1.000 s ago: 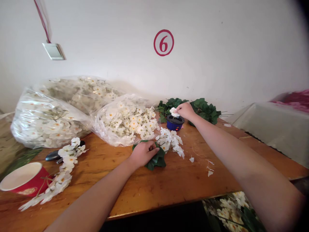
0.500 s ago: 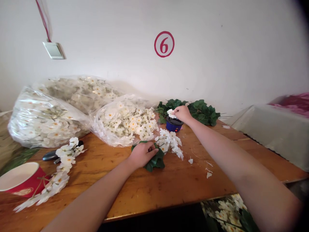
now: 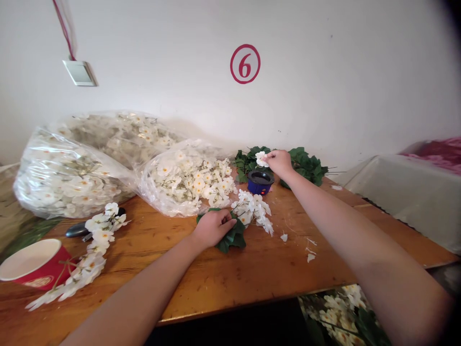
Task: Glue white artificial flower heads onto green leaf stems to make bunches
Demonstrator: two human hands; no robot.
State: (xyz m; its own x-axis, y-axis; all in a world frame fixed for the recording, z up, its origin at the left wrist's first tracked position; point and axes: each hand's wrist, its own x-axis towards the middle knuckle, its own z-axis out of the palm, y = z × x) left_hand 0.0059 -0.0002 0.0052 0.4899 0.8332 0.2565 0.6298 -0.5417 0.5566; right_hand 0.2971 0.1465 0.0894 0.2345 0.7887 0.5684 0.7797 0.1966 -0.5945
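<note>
My left hand (image 3: pixel 215 228) is closed on an artificial flower spray, low over the table. Its green leaves (image 3: pixel 234 239) stick out below the fingers, and its white blossoms (image 3: pixel 252 210) spread out to the right. Between the fingertips of my right hand (image 3: pixel 279 162) is a small white artificial flower (image 3: pixel 261 159). That hand hovers just above a small blue pot (image 3: pixel 260 182) with a dark round opening and a red light on its front. What the pot contains cannot be made out.
Clear plastic bags (image 3: pixel 72 178) full of white flowers lie at the back left. A flower strand (image 3: pixel 96 247) rests by a red paper cup (image 3: pixel 36 266). Green leaf bunches (image 3: pixel 306 166) lie along the wall. Loose petals (image 3: pixel 310 258) dot the wooden table (image 3: pixel 266 274).
My right hand has risen slightly and moved right with the white flower, lifting it off the pot's top and uncovering the opening. The left hand has stayed in place.
</note>
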